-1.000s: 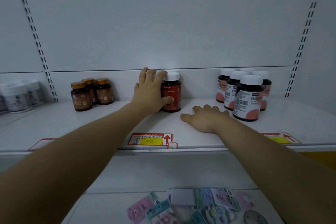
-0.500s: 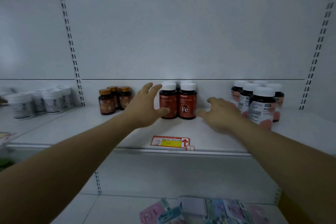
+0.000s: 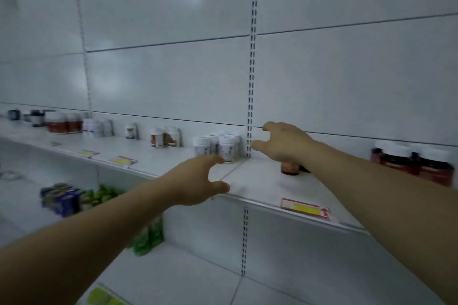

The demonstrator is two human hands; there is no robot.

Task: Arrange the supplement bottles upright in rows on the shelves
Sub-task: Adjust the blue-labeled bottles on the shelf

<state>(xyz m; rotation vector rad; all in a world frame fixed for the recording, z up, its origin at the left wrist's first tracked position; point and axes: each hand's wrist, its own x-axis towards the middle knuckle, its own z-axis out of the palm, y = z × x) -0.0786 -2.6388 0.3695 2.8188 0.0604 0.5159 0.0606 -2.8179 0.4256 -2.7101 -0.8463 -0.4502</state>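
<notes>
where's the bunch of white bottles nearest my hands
Head view, a little left of centre: the white bottles stand on the upper shelf just left of the slotted upright, beyond the left hand and left of the right hand.

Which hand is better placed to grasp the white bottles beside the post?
Probably the left hand: open, almost touching the white bottles. The right hand hovers past the post, above a brown bottle.

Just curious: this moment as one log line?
left grip: open, empty | right grip: open, empty | white-capped bottles: upright | brown bottle: behind right grip
</notes>
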